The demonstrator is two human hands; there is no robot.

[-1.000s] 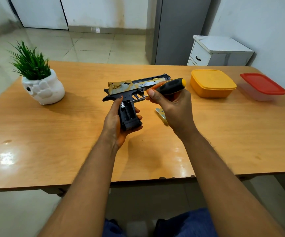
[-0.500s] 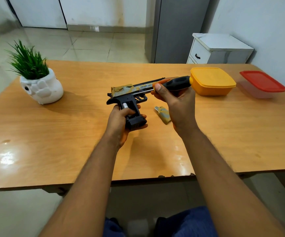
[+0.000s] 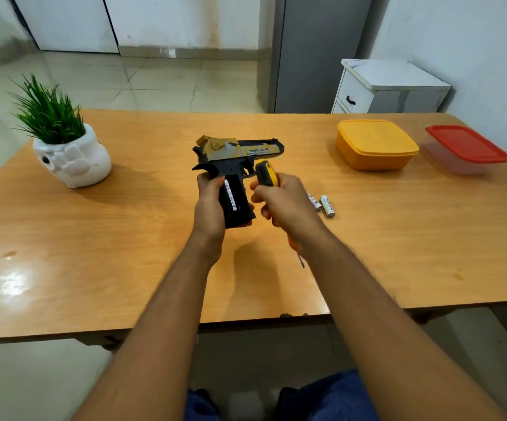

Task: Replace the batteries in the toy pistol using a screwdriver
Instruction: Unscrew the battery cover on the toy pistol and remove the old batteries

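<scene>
A black and gold toy pistol (image 3: 237, 153) is held above the middle of the wooden table (image 3: 124, 238), barrel to the right. My left hand (image 3: 211, 208) grips its black handle, whose open side shows a white battery (image 3: 229, 196). My right hand (image 3: 285, 205) is closed around a screwdriver (image 3: 267, 174) with a yellow and black handle; its thin tip (image 3: 301, 262) pokes out below my wrist, pointing toward me. Two white batteries (image 3: 322, 204) lie on the table just right of that hand.
A white pot with a green plant (image 3: 67, 147) stands at the left. A yellow lidded box (image 3: 375, 145) and a clear box with a red lid (image 3: 466, 148) sit at the far right. A white drawer unit (image 3: 389, 86) stands behind the table.
My right hand pulled the screwdriver off the pistol and turned it so the tip points toward me. The pistol's handle now faces the camera. Two batteries show where the small cover lay.
</scene>
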